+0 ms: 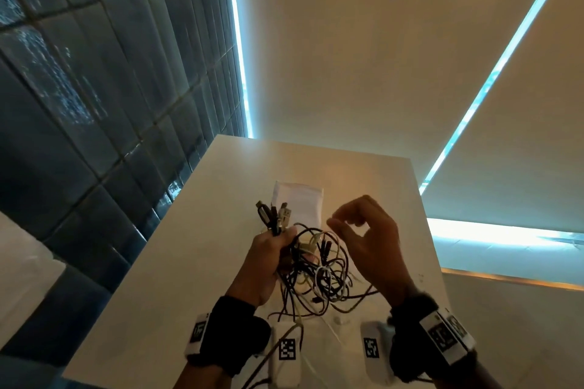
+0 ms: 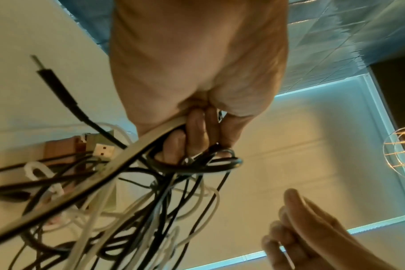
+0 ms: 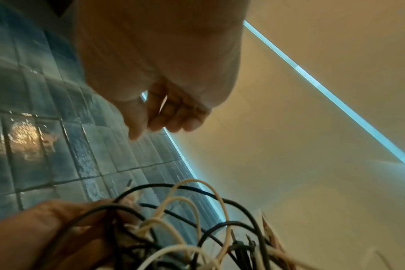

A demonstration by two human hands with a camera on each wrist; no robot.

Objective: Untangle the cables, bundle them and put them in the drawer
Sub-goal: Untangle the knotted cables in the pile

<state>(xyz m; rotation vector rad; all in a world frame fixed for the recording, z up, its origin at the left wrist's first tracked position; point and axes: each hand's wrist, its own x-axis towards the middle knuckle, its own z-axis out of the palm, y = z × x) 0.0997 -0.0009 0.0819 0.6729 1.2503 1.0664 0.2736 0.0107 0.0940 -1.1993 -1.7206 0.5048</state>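
Cables bunched in left hand above table

Cables [image 1: 316,268] form a loose tangle of thin black and white cords, looping over one another and hanging down toward the white table [image 1: 177,262]. Several plug ends, some black and some pale, stick up together out of the top of the left hand [image 1: 268,262], whose fingers [image 2: 194,131] are curled tight round the bunch. The right hand [image 1: 369,240] hovers just beside the tangle, holding nothing, thumb and forefinger bent toward each other. A white packet [image 1: 300,202] lies on the table behind the cables.
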